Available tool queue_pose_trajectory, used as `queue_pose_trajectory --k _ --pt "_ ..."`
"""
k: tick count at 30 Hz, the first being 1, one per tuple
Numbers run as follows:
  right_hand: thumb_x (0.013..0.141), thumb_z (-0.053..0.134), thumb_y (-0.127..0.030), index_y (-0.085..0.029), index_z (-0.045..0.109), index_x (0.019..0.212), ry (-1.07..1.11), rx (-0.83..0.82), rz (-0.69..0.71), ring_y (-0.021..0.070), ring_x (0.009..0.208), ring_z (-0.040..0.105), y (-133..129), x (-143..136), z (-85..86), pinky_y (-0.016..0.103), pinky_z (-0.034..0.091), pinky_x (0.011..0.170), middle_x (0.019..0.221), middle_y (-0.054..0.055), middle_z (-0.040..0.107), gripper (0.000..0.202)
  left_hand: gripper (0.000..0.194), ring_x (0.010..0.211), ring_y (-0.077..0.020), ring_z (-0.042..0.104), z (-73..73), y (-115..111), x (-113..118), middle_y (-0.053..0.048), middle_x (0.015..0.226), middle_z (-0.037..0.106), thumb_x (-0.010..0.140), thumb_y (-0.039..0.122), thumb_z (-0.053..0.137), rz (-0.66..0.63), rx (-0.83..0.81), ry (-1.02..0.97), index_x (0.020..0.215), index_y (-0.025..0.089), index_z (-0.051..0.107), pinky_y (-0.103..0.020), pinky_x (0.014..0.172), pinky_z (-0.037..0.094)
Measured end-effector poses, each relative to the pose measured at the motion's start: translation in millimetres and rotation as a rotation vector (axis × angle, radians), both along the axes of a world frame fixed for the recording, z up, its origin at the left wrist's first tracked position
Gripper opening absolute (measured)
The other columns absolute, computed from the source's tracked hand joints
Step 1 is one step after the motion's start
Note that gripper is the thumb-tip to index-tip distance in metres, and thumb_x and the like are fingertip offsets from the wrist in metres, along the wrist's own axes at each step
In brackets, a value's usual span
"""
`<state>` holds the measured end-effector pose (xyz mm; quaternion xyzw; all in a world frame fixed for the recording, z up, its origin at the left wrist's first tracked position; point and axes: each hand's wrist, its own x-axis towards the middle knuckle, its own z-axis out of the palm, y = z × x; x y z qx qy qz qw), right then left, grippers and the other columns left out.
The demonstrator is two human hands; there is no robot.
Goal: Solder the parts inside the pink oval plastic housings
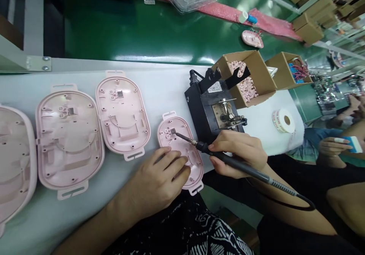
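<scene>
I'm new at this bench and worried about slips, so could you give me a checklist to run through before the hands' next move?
1. Soldering iron held by its handle: ok, the right hand grips it behind the metal part.
2. Pink shell steadied: ok, the left hand lies across it.
3. Left fingers away from the metal tip: ok, a gap shows between them.
4. Tip touching the small dark square: cannot tell, it points there but contact is too small to see.
5. Tip hot: cannot tell from a picture.
6. Cord away from the shell: ok, it loops beside the right forearm.
</scene>
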<state>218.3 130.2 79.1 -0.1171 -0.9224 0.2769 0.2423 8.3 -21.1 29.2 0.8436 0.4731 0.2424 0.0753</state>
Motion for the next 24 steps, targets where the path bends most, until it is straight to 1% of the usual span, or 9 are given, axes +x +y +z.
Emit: queue_pose_trajectory --k 3,9,16,24 --pt "0.08 0.072 -0.011 -0.024 0.064 0.11 0.032 0.017 0.031 0.0158 0.067 0.068 0.2 -2.1 0.0 0.028 0.058 0.058 0.082 0.004 0.071 0.033 0.026 0.115 -0.024 0.057 -0.2 0.0 -0.1 -0.006 0.123 0.068 0.094 0.03 0.062 -0.004 -0.014 -0.001 0.116 0.017 0.067 -0.043 0.103 0.041" --pt "0.082 0.071 -0.014 -0.025 0.064 0.11 0.021 0.015 0.024 0.0164 0.066 0.069 -0.9 -2.2 -1.6 0.029 0.059 0.058 0.082 0.003 0.072 0.03 0.025 0.114 -0.024 0.057 0.0 0.3 0.4 -0.007 0.122 0.068 0.094 0.03 0.061 -0.004 -0.011 -0.012 0.115 0.017 0.067 -0.043 0.103 0.041" --pt "0.082 0.071 -0.012 -0.024 0.063 0.109 -0.003 0.047 0.053 0.015 0.067 0.068 -0.8 -2.3 -0.1 0.028 0.059 0.058 0.083 0.003 0.072 0.03 0.025 0.115 -0.0241 0.057 0.0 -0.4 0.1 -0.005 0.124 0.068 0.095 0.03 0.06 -0.002 -0.016 -0.009 0.116 0.018 0.066 -0.043 0.103 0.041" --pt "0.079 0.073 -0.009 -0.02 0.065 0.108 -0.024 0.079 0.144 0.015 0.067 0.066 0.4 -1.1 0.4 0.029 0.057 0.057 0.082 0.005 0.071 0.032 0.026 0.116 -0.0236 0.057 0.6 0.2 0.1 -0.005 0.126 0.067 0.097 0.03 0.058 -0.007 -0.028 -0.011 0.118 0.018 0.066 -0.043 0.103 0.04"
